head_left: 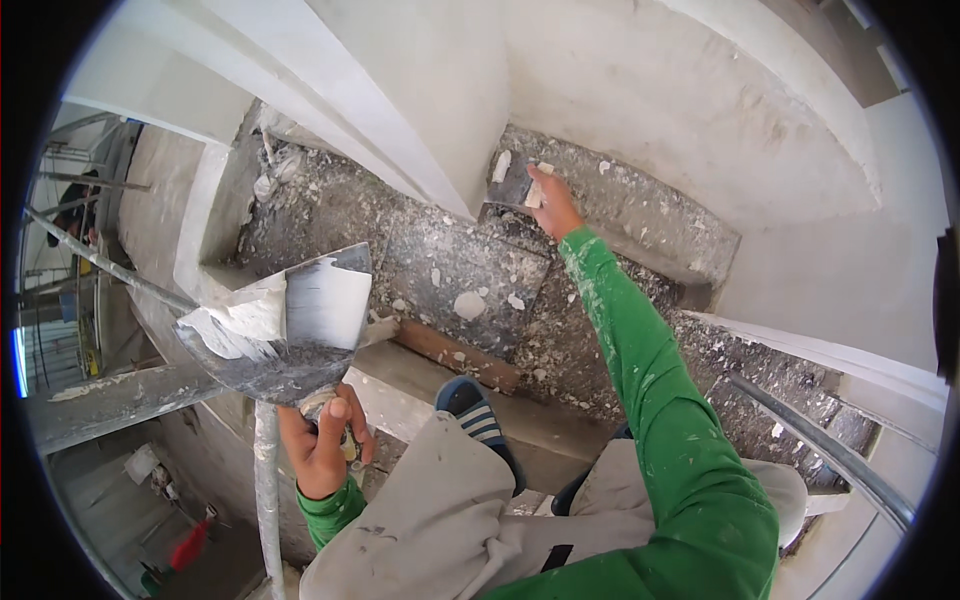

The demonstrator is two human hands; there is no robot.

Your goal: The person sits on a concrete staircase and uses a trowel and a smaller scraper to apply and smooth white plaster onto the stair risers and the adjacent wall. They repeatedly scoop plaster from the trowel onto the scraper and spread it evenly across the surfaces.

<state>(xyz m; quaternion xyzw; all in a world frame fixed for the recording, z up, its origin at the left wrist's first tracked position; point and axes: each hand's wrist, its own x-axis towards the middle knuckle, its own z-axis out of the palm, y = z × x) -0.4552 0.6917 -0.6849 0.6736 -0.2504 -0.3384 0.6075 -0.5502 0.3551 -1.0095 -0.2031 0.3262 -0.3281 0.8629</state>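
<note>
In the lower left my left hand (318, 450) is closed on the handle of a wide steel putty knife (250, 360), which carries white paste (327, 300) on its broad blade. My right hand (552, 208) reaches out at the upper centre, closed on a smaller scraper (512, 185) with some pale paste at its handle end. That scraper is beside the foot of a white pillar (430, 120), over a rough spattered ledge (640, 200); whether it touches either is hard to tell.
Below me are a debris-covered floor (460, 280), a wooden strip (450, 350) and my sandalled foot (470, 410). Metal poles (100, 250) cross at the left, another (830, 450) at the lower right. A curved plastered wall (700, 90) rises at the upper right.
</note>
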